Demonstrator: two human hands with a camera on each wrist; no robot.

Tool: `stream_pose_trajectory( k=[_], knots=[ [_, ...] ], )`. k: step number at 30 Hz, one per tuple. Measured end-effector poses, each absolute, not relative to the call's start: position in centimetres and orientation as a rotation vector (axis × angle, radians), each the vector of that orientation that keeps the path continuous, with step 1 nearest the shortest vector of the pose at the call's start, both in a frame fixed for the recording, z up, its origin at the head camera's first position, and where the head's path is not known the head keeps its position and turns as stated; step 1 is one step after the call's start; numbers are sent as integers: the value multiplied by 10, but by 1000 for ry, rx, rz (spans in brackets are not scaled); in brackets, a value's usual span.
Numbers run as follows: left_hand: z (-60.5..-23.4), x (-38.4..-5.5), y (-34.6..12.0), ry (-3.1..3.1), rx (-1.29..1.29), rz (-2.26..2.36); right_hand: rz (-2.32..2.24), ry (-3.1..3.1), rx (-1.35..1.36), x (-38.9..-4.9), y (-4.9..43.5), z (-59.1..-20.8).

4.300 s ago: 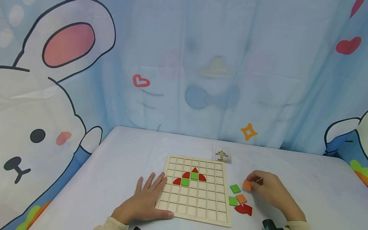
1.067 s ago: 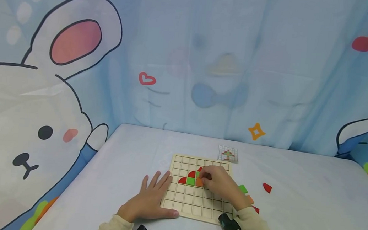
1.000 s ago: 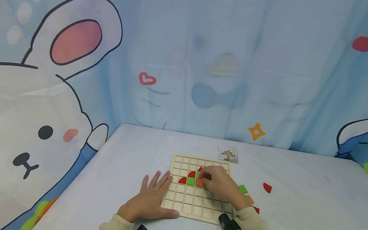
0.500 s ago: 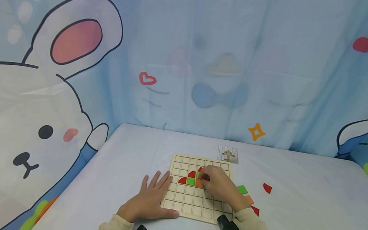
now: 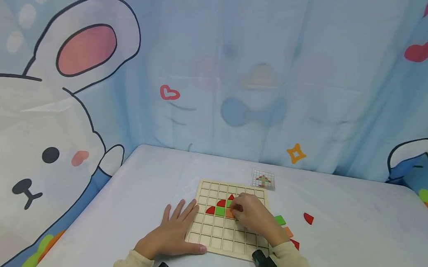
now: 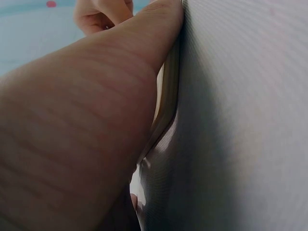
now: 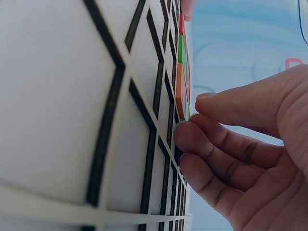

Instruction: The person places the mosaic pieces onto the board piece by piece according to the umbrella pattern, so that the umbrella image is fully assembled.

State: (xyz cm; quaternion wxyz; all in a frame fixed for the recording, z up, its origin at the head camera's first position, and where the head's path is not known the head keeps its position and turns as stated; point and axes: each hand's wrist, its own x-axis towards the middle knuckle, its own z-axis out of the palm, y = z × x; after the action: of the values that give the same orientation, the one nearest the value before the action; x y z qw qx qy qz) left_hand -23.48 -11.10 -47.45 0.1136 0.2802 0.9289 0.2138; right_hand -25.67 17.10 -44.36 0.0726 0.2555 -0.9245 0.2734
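My left hand (image 5: 173, 232) lies spread at the left edge of a wooden grid board (image 5: 207, 231), fingertips and thumb on its rim. Over the board is my right hand (image 5: 256, 216), its fingertips at an orange square tile (image 5: 229, 213). In the right wrist view this orange tile (image 7: 180, 90) lies in its cell; the thumb (image 7: 226, 103) is beside it, not plainly pinching it. Green squares (image 5: 220, 211) and red quarter-rounds (image 5: 210, 210) adjoin it, with a red triangle (image 5: 231, 197) above. My right hand hides cells behind it.
A pattern card (image 5: 263, 179) lies behind the board. Right of the board, partly behind my right forearm, are a green tile (image 5: 280, 220), an orange tile (image 5: 288, 231) and a red piece (image 5: 295, 244). Another red piece (image 5: 308, 218) lies farther right.
My right hand carried the orange tile from the right of the board onto the grid beside a green square; lately it has hardly moved. A loose red piece now lies farther right. My left hand stayed.
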Motion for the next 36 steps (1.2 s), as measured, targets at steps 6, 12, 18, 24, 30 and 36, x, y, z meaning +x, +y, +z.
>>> stream_pose_trajectory(
  k=[6, 12, 18, 24, 30, 36],
  knots=[
    [-474, -235, -111, 2719, 825, 627, 867, -2775, 773, -253, 177, -440],
    [-474, -235, -111, 2711, 813, 626, 918, -2797, 702, -249, 186, -435],
    [-478, -235, -112, 2720, 798, 610, 989, -2819, 610, -247, 198, -429],
    [-479, -233, -112, 2714, 791, 611, 1069, -2829, 503, -244, 217, -423],
    [-475, -232, -111, 2709, 793, 628, 1063, -2811, 424, -241, 243, -417],
    [-474, -233, -110, 2710, 810, 634, 997, -2871, 235, -240, 265, -414]
  ],
)
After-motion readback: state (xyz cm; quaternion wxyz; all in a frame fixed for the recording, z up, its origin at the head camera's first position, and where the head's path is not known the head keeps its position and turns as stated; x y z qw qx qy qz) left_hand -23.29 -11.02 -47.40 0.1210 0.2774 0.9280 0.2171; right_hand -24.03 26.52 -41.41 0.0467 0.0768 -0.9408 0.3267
